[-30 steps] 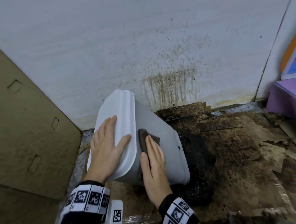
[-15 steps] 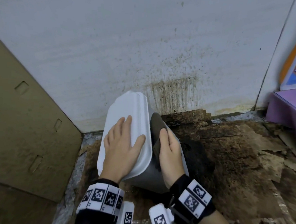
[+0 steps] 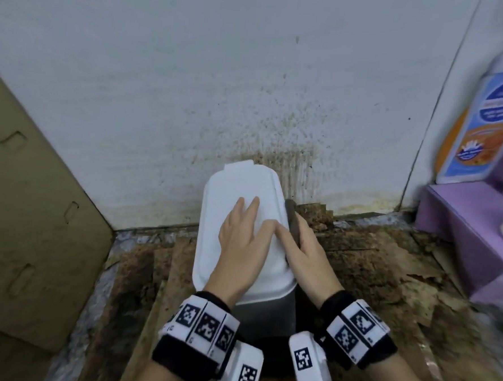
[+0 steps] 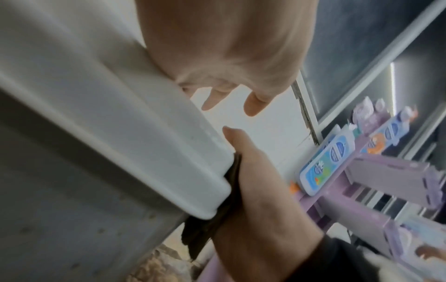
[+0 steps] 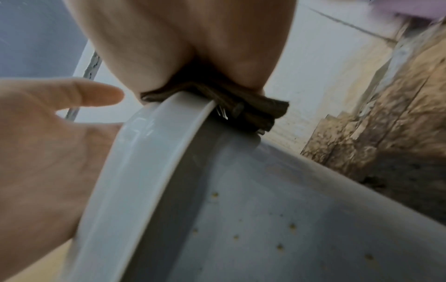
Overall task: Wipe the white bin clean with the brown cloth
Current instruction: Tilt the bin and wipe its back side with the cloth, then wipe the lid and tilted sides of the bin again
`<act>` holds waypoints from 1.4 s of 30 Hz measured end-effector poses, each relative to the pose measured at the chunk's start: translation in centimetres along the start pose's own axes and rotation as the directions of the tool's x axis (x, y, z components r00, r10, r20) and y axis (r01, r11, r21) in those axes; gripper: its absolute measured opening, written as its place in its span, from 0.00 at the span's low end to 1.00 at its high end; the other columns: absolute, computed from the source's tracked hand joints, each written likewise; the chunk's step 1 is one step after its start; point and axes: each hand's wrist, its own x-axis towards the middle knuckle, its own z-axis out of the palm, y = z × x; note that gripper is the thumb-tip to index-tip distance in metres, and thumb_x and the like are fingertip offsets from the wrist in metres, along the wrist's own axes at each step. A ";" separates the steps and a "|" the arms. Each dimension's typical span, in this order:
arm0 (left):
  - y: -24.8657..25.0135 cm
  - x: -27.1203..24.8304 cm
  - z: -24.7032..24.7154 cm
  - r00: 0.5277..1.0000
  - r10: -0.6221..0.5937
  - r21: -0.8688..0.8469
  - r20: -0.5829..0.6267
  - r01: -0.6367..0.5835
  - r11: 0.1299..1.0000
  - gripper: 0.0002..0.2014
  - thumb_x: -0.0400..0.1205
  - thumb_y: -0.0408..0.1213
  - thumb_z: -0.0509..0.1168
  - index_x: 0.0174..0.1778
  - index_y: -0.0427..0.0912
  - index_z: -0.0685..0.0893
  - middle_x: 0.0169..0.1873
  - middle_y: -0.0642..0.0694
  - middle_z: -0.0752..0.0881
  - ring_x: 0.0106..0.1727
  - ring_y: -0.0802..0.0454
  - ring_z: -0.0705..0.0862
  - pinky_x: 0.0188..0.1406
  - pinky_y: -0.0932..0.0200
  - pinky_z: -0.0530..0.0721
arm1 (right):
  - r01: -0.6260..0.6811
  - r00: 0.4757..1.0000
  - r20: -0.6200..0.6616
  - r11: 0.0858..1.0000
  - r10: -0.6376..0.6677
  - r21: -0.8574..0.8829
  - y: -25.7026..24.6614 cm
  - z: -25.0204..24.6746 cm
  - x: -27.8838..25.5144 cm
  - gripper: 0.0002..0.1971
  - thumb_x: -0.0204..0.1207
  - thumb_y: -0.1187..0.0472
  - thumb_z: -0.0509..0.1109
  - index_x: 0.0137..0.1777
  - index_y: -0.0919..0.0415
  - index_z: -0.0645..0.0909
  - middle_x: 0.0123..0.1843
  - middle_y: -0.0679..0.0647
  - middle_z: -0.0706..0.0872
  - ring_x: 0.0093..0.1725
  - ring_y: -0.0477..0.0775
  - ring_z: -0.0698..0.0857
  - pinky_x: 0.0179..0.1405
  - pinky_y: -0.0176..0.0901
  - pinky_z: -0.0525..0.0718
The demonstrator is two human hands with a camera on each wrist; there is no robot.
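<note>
The white bin (image 3: 266, 315) stands near the stained wall, lid (image 3: 238, 189) facing up at me. My left hand (image 3: 241, 237) lies flat on the lid with straight fingers. My right hand (image 3: 305, 252) presses the folded brown cloth (image 3: 292, 222) against the bin's right side just under the lid rim, its thumb lying along the rim. The left wrist view shows the cloth (image 4: 205, 229) wedged between the right hand (image 4: 260, 190) and the bin (image 4: 84, 133). In the right wrist view the cloth (image 5: 253, 108) sits at the rim, and brown specks dot the bin's side (image 5: 289, 209).
Dirty, torn cardboard (image 3: 372, 271) covers the floor around the bin. A large cardboard panel (image 3: 30, 221) leans at the left. At the right stands a purple shelf (image 3: 463, 221) with a blue-labelled bottle (image 3: 481, 122). The wall (image 3: 276, 150) behind is spattered brown.
The bin has swung from lying tilted to nearly upright. My right hand slid the cloth up its side to the lid rim. The left hand stayed flat on the lid.
</note>
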 end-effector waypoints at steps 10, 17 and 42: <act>-2.4 -1.2 -2.4 0.958 -0.084 0.153 -0.275 0.130 0.980 0.28 0.87 0.52 0.60 0.82 0.46 0.67 0.85 0.44 0.59 0.85 0.45 0.54 0.80 0.46 0.61 | -0.157 0.983 0.059 0.963 0.173 -0.220 0.0 -3.4 1.0 0.51 0.61 0.18 0.69 0.84 0.35 0.60 0.75 0.47 0.74 0.71 0.53 0.79 0.72 0.58 0.81; -4.6 -1.7 -2.5 0.932 -0.349 -0.017 -0.101 0.349 0.937 0.41 0.74 0.79 0.58 0.74 0.52 0.72 0.69 0.47 0.75 0.67 0.46 0.77 0.72 0.45 0.77 | -0.201 0.970 0.056 0.911 0.236 -0.361 -0.7 -2.8 0.8 0.59 0.61 0.21 0.71 0.88 0.44 0.51 0.77 0.52 0.68 0.78 0.57 0.70 0.76 0.64 0.76; -5.9 -1.1 -6.2 0.983 -0.167 -0.109 0.072 0.175 0.979 0.29 0.79 0.66 0.67 0.74 0.59 0.74 0.63 0.63 0.83 0.60 0.64 0.84 0.51 0.62 0.81 | -0.162 0.956 -0.271 0.972 0.113 -0.168 -0.3 3.9 -4.9 0.52 0.78 0.35 0.68 0.89 0.46 0.35 0.73 0.46 0.57 0.77 0.48 0.55 0.78 0.46 0.64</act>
